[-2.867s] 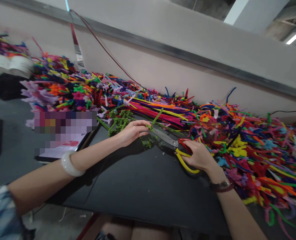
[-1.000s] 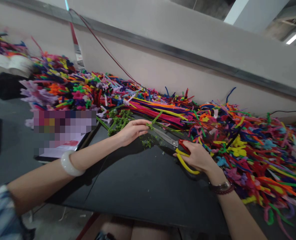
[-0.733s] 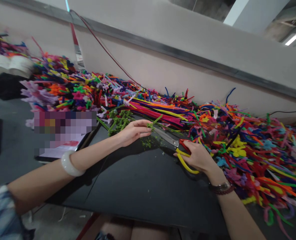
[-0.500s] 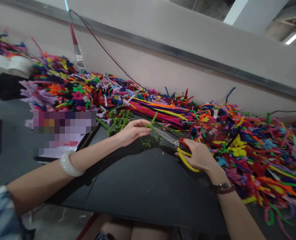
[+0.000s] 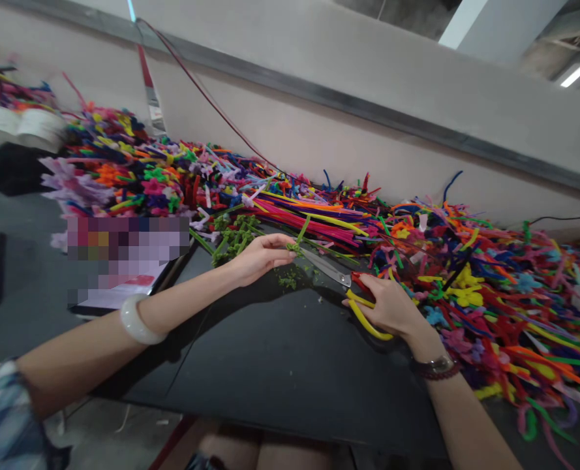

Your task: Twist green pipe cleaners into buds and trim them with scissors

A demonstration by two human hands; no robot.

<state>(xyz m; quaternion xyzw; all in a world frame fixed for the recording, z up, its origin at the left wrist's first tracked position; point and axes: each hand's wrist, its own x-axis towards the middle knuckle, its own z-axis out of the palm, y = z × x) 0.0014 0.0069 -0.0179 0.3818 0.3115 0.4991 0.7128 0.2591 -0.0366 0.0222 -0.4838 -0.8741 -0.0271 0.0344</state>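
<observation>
My left hand (image 5: 263, 260) pinches a green pipe cleaner piece (image 5: 301, 234) between thumb and fingertips, with one stem of it sticking up. My right hand (image 5: 390, 305) is closed on the handles of a pair of scissors (image 5: 363, 313), one loop yellow and the other red. The metal blades point left, and their tips reach the green piece at my left fingertips. Below lie green fuzz trimmings (image 5: 287, 281) on the dark table (image 5: 280, 372). Just behind my left hand rests a heap of green pipe cleaner pieces (image 5: 233, 238).
A screen device (image 5: 123, 281), partly pixelated, lies left of my left forearm. Colourful pipe cleaners and flower shapes (image 5: 466, 287) are heaped along the wall and down the right side. Straight pipe cleaners (image 5: 319, 219) lie behind my hands. White rolls (image 5: 40, 127) stand far left.
Almost nothing differs. Both hands keep their places and grips, and the scissor blades look slightly closer together at the green piece.
</observation>
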